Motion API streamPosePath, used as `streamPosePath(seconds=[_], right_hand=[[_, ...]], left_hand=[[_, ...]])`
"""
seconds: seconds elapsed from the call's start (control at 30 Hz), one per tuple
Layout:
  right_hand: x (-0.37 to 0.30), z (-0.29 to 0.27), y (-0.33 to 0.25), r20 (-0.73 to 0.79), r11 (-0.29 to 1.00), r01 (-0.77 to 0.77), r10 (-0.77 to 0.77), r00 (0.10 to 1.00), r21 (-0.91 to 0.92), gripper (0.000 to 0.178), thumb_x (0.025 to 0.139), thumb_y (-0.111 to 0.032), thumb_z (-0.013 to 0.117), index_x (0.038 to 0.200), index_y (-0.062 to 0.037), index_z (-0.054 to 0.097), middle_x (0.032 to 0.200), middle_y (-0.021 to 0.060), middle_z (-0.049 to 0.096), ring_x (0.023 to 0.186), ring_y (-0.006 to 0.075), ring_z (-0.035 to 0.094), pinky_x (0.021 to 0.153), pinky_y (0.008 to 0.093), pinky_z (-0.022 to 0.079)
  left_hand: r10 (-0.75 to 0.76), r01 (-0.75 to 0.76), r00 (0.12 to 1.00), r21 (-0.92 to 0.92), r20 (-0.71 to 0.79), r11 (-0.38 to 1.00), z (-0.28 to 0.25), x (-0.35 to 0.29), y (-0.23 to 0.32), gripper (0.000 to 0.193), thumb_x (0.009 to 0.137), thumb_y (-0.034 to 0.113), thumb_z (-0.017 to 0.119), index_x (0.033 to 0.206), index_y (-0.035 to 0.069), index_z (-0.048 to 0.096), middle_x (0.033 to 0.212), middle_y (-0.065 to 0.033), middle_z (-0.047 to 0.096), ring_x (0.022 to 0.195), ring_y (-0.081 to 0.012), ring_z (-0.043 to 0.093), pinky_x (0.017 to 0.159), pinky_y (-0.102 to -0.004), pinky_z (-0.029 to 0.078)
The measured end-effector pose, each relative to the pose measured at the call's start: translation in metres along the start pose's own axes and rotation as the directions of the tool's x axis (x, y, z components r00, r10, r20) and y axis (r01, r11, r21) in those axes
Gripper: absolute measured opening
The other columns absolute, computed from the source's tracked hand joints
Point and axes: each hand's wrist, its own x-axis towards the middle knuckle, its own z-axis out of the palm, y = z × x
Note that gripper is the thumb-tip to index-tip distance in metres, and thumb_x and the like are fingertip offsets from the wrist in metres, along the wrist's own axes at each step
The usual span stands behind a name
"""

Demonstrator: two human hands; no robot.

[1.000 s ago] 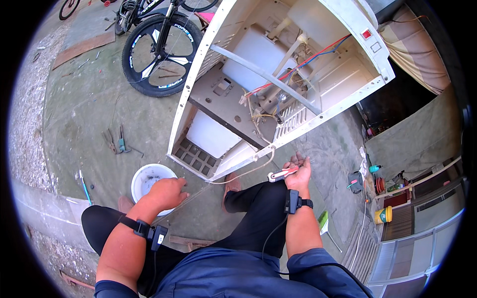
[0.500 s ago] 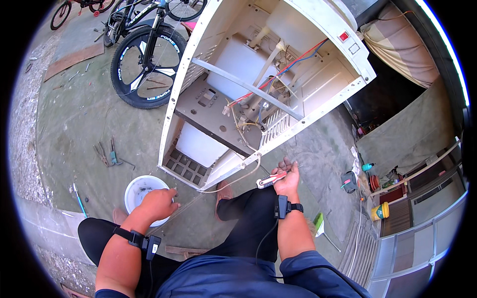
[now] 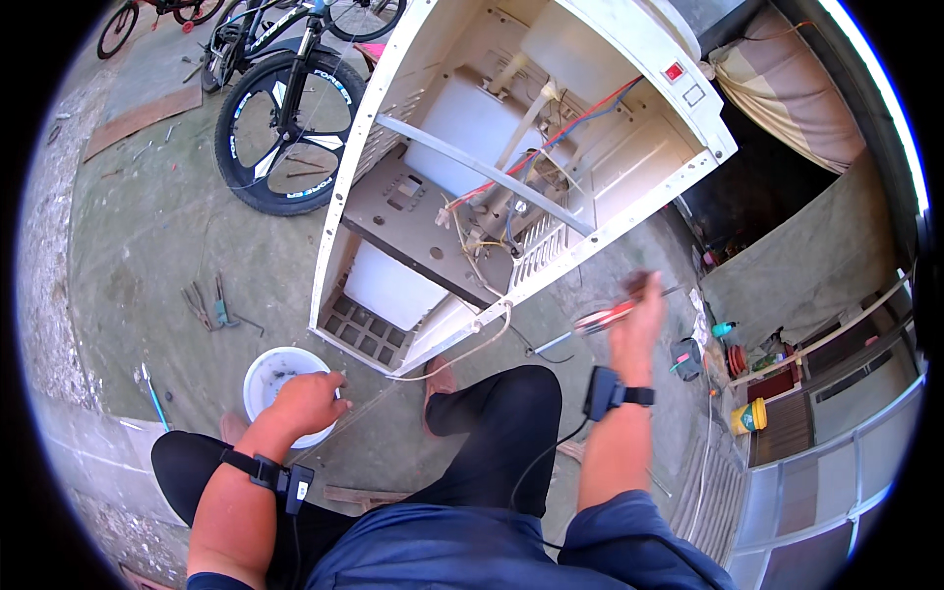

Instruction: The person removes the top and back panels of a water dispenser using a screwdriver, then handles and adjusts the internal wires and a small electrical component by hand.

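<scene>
My right hand [image 3: 637, 329], blurred by motion, is closed around a screwdriver [image 3: 605, 317] with a red, white and black handle; its thin shaft points away to the right. It is held over the floor, right of an opened white cabinet-like appliance [image 3: 339, 211]. Inside the appliance are a white tank [image 3: 467, 133], red and blue wires [image 3: 536, 152] and a grey metal crossbar [image 3: 482, 172]. My left hand [image 3: 310, 403] is over the rim of a white bucket [image 3: 258, 379], its fingers curled together. Whatever they pinch is too small to make out.
Pliers [image 3: 202, 305] and a teal-handled tool [image 3: 222, 300] lie on the floor at left. A bicycle wheel [image 3: 236, 147] stands beside the appliance. A loose cable [image 3: 472, 352] hangs from its lower edge. A yellow bucket [image 3: 749, 417] is at right.
My right hand has moved right and forward with the screwdriver, away from my knee. A thin pale rod on the floor shows there now. My left hand has barely moved.
</scene>
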Motion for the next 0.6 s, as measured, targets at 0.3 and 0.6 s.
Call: streamPosePath(seconds=[0.3, 0.6], right_hand=[[-0.012, 0.084, -0.189, 0.465, 0.350, 0.896, -0.768, 0.441, -0.272, 0.024, 0.092, -0.017, 0.072, 0.111, -0.0037, 0.070, 0.095, -0.0012, 0.065, 0.079, 0.0057, 0.052, 0.072, 0.0202, 0.043], [-0.027, 0.149, -0.220, 0.790, -0.170, 0.939, -0.596, 0.145, -0.301, 0.031, 0.086, -0.029, 0.073, 0.108, -0.0074, 0.073, 0.103, 0.0111, 0.070, 0.092, 0.0247, 0.064, 0.082, 0.0316, 0.050]], left_hand=[[-0.003, 0.003, 1.000, 0.000, -0.028, 1.000, 0.001, 0.001, 0.002, 0.032, 0.085, 0.026, 0.069, 0.107, 0.003, 0.067, 0.086, -0.0165, 0.072, 0.083, -0.0386, 0.068, 0.076, -0.0483, 0.053], [-0.034, 0.034, 0.999, -0.028, -0.001, 0.999, -0.009, 0.001, 0.004, 0.038, 0.086, 0.030, 0.068, 0.114, 0.006, 0.066, 0.094, -0.0192, 0.071, 0.092, -0.0385, 0.067, 0.080, -0.0480, 0.053]])
